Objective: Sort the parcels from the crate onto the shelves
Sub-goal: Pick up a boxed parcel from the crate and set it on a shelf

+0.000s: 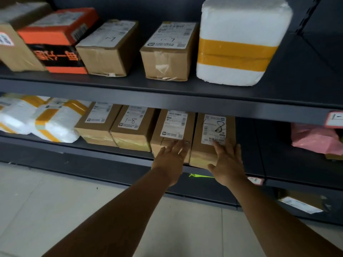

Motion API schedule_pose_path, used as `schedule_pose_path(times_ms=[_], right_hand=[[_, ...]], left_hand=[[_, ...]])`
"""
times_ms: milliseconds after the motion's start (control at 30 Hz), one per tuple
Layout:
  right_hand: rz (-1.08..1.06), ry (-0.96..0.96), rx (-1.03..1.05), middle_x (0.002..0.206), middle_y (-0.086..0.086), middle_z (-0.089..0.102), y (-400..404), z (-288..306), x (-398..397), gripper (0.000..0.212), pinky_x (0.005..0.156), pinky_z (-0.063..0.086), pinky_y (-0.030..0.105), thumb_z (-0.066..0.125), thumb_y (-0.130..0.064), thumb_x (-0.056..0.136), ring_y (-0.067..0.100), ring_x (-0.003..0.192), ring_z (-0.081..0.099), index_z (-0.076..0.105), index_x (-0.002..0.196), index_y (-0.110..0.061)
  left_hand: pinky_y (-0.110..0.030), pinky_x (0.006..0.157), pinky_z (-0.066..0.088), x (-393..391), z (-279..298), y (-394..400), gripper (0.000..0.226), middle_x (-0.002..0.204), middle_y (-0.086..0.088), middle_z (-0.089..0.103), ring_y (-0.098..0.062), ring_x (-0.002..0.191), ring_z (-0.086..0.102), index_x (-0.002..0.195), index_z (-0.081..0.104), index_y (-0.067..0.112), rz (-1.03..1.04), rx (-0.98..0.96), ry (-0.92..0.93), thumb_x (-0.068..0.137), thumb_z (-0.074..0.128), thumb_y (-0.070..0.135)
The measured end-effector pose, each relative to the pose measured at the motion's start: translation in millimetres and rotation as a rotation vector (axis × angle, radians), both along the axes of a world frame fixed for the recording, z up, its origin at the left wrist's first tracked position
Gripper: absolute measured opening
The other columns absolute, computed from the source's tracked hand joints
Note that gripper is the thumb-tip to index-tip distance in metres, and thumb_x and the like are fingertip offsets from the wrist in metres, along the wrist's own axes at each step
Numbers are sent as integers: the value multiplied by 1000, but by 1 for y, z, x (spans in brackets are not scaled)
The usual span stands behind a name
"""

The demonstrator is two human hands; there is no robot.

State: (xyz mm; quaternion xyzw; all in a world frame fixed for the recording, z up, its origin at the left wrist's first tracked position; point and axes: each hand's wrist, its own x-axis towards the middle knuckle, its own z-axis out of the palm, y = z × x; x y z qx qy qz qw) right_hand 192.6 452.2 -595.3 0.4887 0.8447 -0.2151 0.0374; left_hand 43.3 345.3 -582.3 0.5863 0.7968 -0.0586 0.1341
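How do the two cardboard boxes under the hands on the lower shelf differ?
The box under the right hand carries a large scrawled "1-8" on its label; the box under the left hand shows only print and a faint pen mark. The right-hand box sticks out past the lower shelf edge; the left-hand box sits further in. Each has an open hand resting on its near end. Both are brown, taped and lie side by side.

free: lower shelf [274, 149] right of marked box [213, 138] | blocked: boxes packed leftward
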Motion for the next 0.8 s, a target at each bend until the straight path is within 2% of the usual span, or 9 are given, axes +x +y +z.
schedule_pose_path(times_ms=[233, 433, 533, 700, 800], right_hand=[[26, 36, 11, 160, -5, -10, 5, -8, -32, 89, 118, 17, 53, 66, -37, 87, 37, 144, -16, 4, 152, -38], [43, 47, 43, 160, -5, -4, 5, -14, -61, 90, 119, 11, 48, 68, -37, 85, 39, 144, -14, 9, 152, -37], [40, 34, 74, 159, -5, -3, 1, -15, -75, 90, 118, 14, 52, 69, -40, 83, 39, 144, -13, 11, 152, -37], [36, -112, 193, 160, -2, -7, -20, -8, -97, 96, 117, 6, 55, 63, -54, 82, 33, 145, -18, 2, 153, -32], [95, -69, 182, 160, -4, -8, -47, -2, -117, 99, 118, 5, 51, 64, -51, 83, 30, 146, -17, -4, 152, -30]], left_hand=[[-40, 119, 8, -30, -6, -1, 98, 161, -1, -15, -24, 148, -11, 153, -12, 22, 46, -2, -26, 89, 63, 10], [-41, 119, 8, -56, -10, -5, 94, 160, -2, -16, -24, 148, -11, 153, -11, 21, 53, 11, -7, 90, 59, 8], [-42, 119, 6, -69, -8, -8, 90, 161, -1, -16, -24, 148, -11, 153, -10, 21, 57, 6, -15, 93, 55, 8], [-43, 120, 5, -92, -2, -21, 86, 161, -2, -12, -22, 149, -8, 154, -6, 20, -10, 10, -14, 94, 56, 21], [-42, 121, 5, -111, 0, -42, 85, 161, -3, -11, -20, 149, -7, 153, -9, 19, -25, 59, 0, 95, 53, 25]])
